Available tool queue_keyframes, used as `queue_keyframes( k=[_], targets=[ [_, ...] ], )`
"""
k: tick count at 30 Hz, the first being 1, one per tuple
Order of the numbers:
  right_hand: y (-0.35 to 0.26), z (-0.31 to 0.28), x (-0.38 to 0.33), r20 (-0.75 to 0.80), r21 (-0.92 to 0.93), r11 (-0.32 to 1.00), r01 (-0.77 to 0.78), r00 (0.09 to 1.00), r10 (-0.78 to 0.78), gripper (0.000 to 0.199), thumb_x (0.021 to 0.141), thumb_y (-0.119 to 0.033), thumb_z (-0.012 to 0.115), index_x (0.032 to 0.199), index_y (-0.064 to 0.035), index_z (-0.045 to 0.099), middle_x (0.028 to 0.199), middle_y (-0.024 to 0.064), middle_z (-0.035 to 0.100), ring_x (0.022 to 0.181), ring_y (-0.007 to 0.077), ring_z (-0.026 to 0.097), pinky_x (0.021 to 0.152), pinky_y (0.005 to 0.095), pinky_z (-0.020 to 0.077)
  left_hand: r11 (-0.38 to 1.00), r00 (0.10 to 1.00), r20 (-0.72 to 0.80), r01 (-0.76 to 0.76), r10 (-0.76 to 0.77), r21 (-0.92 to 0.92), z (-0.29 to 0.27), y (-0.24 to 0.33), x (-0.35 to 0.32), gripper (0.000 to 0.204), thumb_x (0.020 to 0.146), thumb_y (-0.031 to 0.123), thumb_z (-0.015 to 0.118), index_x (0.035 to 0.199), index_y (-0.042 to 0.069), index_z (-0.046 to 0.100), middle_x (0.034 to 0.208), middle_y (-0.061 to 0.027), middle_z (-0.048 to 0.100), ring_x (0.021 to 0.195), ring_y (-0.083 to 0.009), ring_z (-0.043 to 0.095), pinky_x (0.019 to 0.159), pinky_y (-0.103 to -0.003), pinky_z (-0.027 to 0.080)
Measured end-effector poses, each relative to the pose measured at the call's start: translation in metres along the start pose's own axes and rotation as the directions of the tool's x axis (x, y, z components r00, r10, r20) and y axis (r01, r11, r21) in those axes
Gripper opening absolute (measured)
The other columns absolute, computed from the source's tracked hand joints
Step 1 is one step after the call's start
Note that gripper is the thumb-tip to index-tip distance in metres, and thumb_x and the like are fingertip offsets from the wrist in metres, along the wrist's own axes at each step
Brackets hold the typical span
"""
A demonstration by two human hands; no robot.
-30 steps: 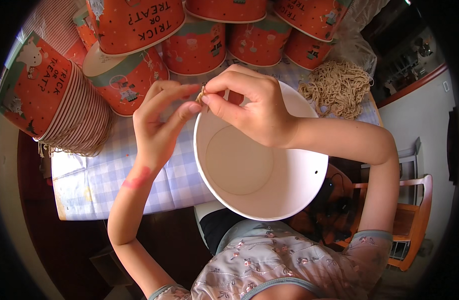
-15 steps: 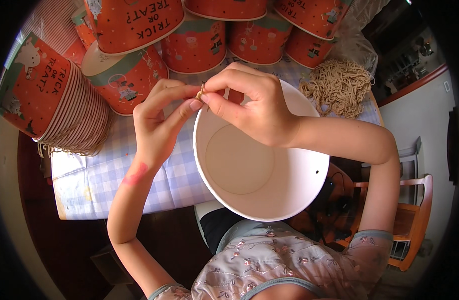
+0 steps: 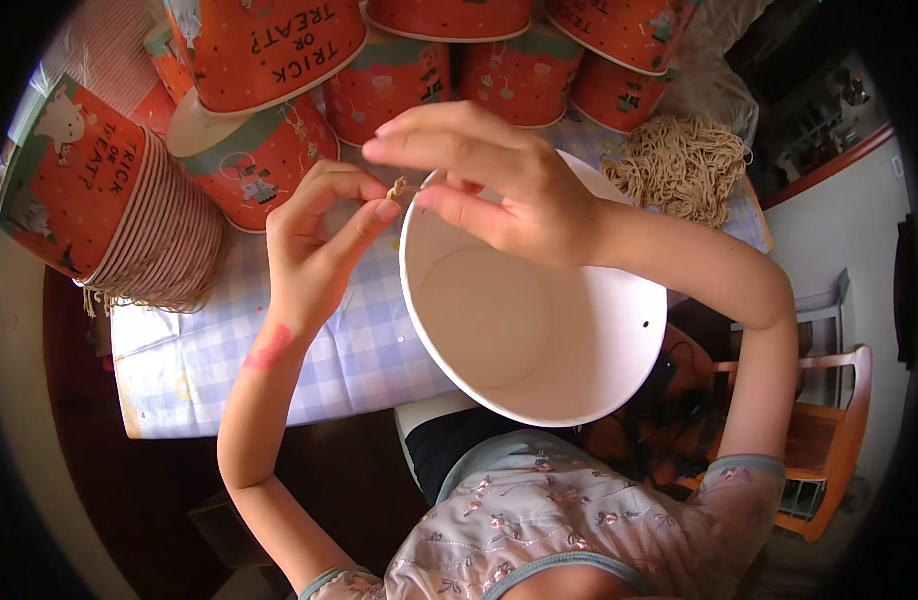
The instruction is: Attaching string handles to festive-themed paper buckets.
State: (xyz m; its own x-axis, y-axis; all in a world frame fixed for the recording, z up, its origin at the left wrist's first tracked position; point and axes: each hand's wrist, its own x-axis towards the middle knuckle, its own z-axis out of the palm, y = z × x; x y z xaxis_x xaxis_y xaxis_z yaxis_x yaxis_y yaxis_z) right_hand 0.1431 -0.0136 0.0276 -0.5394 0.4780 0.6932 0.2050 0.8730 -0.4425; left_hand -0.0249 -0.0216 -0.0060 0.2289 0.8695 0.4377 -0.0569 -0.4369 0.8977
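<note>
While the left hand (image 3: 314, 235) pinches a tan knotted cord (image 3: 398, 188) between thumb and forefinger, the right hand (image 3: 514, 195) has opened off it. Half a second ago both hands gripped the knot; now the right forefinger is lifted and the fingers are spread. Reading: the knot probably depends on the left pinch alone, with two-handed work on it paused. A fine strand seems to reach toward the right thumb; cannot tell whether it is held.

Knot: small, lumpy, at the far-left rim of a white-lined bucket (image 3: 604, 330). Bucket mouth faces the wearer, inner wall smooth, one dark hole at right. Beyond: checked tablecloth (image 3: 364, 345), nested orange buckets (image 3: 164, 235) at left, loose tan cord heap (image 3: 679, 170) at far right.
</note>
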Motion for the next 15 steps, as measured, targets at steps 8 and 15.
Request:
queue_keyframes(
  k=[8,15],
  targets=[
    [0.007,-0.002,0.011,0.218,0.060,0.997,-0.051,0.975,0.036,0.020,0.066,-0.006,0.055,0.086,-0.0043,0.052,0.079,0.0079,0.053,0.068,0.0209,0.053,0.057,0.0287,0.0421,0.998,1.000,0.000,-0.005,0.005,0.063,-0.003,0.003,-0.003,0.009,0.064,-0.002,0.058,0.072,-0.002,0.053,0.072,-0.0054,0.051,0.069,-0.0108,0.046,0.062,-0.021,0.036],
    [0.013,-0.010,0.020,0.371,-0.010,1.000,0.027,0.928,-0.021,0.007,0.067,-0.009,0.055,0.073,-0.0048,0.054,0.068,0.0057,0.049,0.059,0.0197,0.050,0.051,0.0286,0.0389,0.962,0.996,0.025,-0.086,0.082,0.260,-0.007,0.008,-0.009,0.009,0.063,-0.002,0.058,0.069,-0.002,0.053,0.069,-0.0054,0.050,0.066,-0.0115,0.045,0.060,-0.021,0.036]
  ],
)
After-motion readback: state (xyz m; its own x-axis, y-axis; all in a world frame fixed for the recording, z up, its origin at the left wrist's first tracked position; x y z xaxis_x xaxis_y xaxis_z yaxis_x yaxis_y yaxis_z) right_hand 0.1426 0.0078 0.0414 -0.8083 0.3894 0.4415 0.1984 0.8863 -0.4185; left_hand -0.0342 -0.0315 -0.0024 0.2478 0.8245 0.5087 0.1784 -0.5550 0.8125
